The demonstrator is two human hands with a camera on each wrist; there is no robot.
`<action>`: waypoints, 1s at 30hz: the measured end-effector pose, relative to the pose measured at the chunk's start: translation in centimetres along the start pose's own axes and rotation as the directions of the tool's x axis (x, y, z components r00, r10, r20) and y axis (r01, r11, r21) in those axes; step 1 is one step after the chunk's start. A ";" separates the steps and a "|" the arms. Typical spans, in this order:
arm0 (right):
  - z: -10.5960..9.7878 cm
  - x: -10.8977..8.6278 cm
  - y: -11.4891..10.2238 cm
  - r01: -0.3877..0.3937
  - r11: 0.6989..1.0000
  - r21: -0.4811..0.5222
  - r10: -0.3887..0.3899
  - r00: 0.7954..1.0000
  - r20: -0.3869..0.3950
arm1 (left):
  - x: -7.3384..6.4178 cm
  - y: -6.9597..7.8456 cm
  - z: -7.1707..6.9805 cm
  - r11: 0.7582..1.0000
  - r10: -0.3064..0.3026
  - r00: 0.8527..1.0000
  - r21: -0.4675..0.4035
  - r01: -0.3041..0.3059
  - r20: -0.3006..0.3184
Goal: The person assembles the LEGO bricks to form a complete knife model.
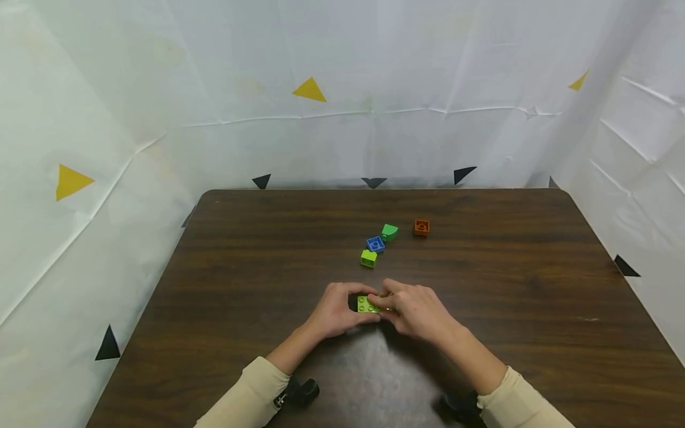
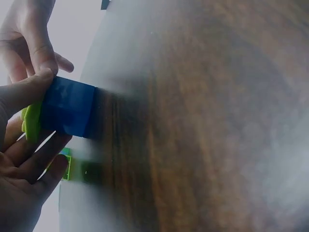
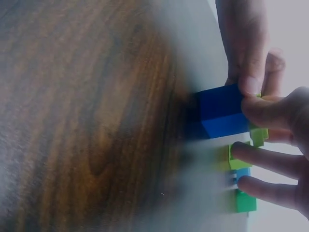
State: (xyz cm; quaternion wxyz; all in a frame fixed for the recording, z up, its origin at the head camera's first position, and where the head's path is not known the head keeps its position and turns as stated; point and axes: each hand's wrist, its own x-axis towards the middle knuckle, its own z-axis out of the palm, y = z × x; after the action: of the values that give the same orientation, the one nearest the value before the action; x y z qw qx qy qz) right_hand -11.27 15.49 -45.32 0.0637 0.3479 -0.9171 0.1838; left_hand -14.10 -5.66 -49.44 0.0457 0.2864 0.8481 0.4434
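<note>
The dark wood-grain table top (image 1: 257, 255) is spreading wide to either side of the hands, its rounded far corners lying well away and its far edge running along a wrinkled white sheet (image 1: 407, 47). Beyond the fingers, a lime-green plastic brick (image 1: 368, 258), a blue hollow-side-up brick (image 1: 376, 244) and a bright-green curved brick (image 1: 389, 232) are forming a slanting row; an orange-brown square brick (image 1: 421, 227) is lying apart to the right. Nearer the person, the left hand (image 1: 334, 309) and right hand (image 1: 420, 309) are meeting, both gripping a lime-green studded plastic piece (image 1: 365, 304). It is topping a smooth, deep-blue plastic block (image 2: 67, 108); whether that is touching the wood, I cannot tell.
</note>
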 end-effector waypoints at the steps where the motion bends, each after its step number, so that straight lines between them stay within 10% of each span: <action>1: 0.0 0.0 0.0 -0.005 1.000 0.005 0.005 1.000 0.004 | 0.0 0.0 0.0 1.000 -0.003 1.000 0.000 0.003 0.000; 17: -0.7 0.1 1.2 -0.055 0.979 0.195 0.036 0.995 0.098 | 0.2 0.1 -0.2 0.999 -0.050 0.999 -0.002 0.050 -0.002; 23: -1.2 1.3 3.4 -0.200 0.871 0.448 0.137 0.976 0.169 | 0.1 0.0 -0.1 0.998 -0.063 0.998 -0.012 0.062 -0.023; 30: 0.7 3.3 6.2 -0.357 0.796 0.488 0.359 0.929 0.094 | 0.0 -0.1 0.2 0.995 -0.097 0.995 -0.032 0.096 -0.026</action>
State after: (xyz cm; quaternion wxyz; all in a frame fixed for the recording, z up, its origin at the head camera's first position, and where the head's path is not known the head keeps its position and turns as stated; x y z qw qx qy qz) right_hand -17.85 17.52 -46.98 -0.0624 0.1726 -0.8876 0.4226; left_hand -14.06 -5.58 -49.63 0.0597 0.2380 0.8546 0.4577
